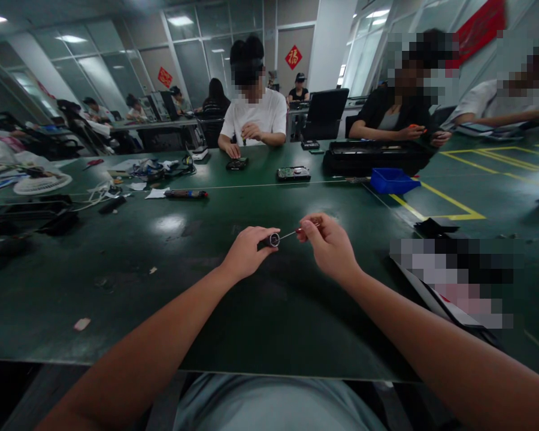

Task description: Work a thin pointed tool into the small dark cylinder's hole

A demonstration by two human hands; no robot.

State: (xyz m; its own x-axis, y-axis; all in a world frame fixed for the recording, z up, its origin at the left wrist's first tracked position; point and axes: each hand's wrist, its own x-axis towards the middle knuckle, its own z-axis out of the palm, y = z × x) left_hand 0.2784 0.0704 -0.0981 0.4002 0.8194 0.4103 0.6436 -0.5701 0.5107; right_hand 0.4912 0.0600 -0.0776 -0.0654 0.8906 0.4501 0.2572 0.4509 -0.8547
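Observation:
Above the middle of the green table [269,323], my left hand [248,252] is closed around a small dark cylinder with a pale round rim [274,239]. Its open-looking end faces right. My right hand [330,246] pinches the red handle of a screwdriver [289,236], whose thin metal shaft points left. The shaft's tip reaches the cylinder's round end; whether it goes inside or only touches the rim, I cannot tell. My left fingers hide most of the cylinder's body.
Ahead lie an opened hard drive [293,173], a blue bin [394,180] and a long black casing [377,158]. A dark rod-shaped tool [186,194] and tangled cables [155,170] are at left. Opposite, a person in a white shirt [276,111] handles a small dark part [237,164].

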